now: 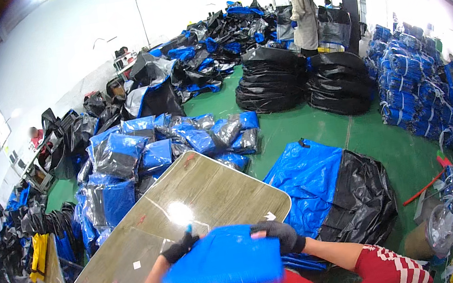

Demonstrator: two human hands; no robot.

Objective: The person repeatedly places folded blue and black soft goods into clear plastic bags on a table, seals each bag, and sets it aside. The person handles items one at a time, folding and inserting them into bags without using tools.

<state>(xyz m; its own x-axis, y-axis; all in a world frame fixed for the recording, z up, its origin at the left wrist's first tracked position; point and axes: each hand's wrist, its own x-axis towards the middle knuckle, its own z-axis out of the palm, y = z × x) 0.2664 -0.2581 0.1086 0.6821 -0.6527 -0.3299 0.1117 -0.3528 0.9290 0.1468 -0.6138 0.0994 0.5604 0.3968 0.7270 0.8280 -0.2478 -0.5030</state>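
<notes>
A folded blue plastic sheet (pixel 220 261) hangs in front of me over the near part of the table, blurred along its lower edge. My right hand (pixel 283 235), in a dark glove, is closed on the sheet's upper right corner, thumb on top. At the upper left edge of the sheet is my left hand (pixel 179 249), also in a dark glove. Its thumb points up, apart from the other fingers, and has a blue tip. The sheet partly hides those fingers. Beneath lies a wood-patterned table (pixel 227 190) with a small white square (pixel 137 264) on it.
Clear-wrapped blue and black packages (pixel 118 156) are heaped beyond the table. A blue and black tarp (pixel 325 185) lies on the green floor at right. Black stacks (pixel 270 80), tied blue bundles (pixel 409 81) and a red-handled tool (pixel 423 189) stand farther off. A person (pixel 303 12) stands at the back.
</notes>
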